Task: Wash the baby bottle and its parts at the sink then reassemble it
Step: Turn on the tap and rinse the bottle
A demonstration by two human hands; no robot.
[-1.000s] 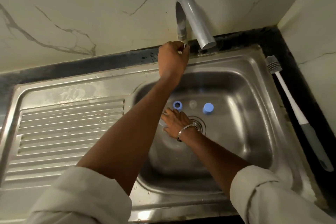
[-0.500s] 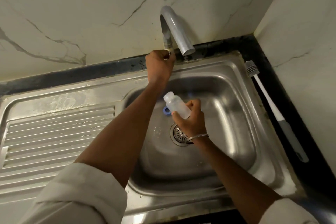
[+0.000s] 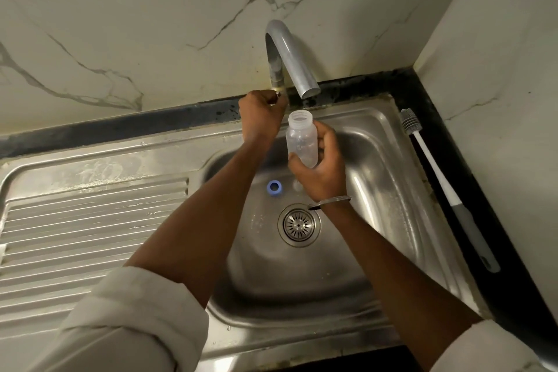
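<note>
Clear plastic bottle [image 3: 302,142], open mouth at six o'clock from the spout [image 3: 302,75], gripped by right hand [image 3: 323,172] fingers; left hand [image 3: 261,115] fingers pinch the tap handle [image 3: 277,95].

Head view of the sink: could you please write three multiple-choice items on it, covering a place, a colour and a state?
1. Where does the bottle brush lie? A) under the spout B) on the dark counter right of the sink C) on the drainboard
2. What colour is the ring on the basin floor? A) red B) blue C) green
3. How is the bottle in the right hand? A) capped B) lying flat C) uncapped, mouth up
Answers: 1 B, it lies outside the sink rim; 2 B, plainly blue; 3 C, its threaded neck is bare.
</note>
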